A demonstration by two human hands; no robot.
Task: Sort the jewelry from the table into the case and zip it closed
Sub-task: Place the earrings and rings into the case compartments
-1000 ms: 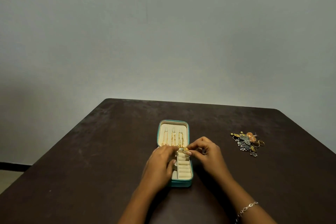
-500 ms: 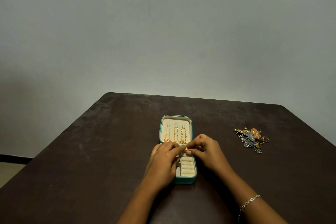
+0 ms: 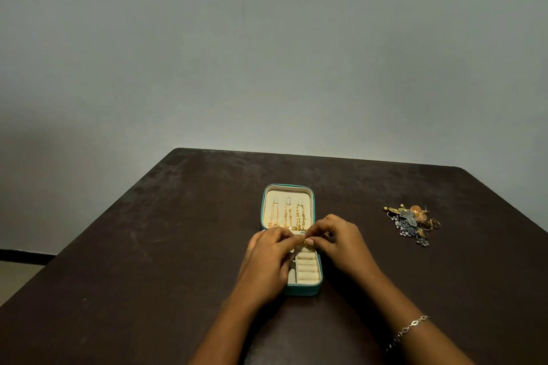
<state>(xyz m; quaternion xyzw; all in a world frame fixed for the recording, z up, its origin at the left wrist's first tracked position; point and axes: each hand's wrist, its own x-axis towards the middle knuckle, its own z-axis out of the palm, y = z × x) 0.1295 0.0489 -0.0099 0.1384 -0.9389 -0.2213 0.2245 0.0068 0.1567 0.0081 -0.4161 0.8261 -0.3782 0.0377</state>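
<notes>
A small gold ring [image 3: 305, 242] is pinched at the curled fingertips of the right hand [image 3: 341, 243]. It is met by the left hand [image 3: 267, 264], bent-fingered, grip indiscernible. Just beneath the fingers, the teal case [image 3: 302, 290] is opened on cream padded rolls [image 3: 307, 268]. The tangled jewelry [image 3: 412, 222] is heaped well right of them.

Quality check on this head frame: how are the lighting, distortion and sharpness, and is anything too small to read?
Head view: dim, flat light, no glare on the dark table; the wall darkens toward lower left; the table's far edge looks nearly straight; the open case and jewelry pile are sharp but small; the small gold piece between left hand and right hand is unidentifiable.
</notes>
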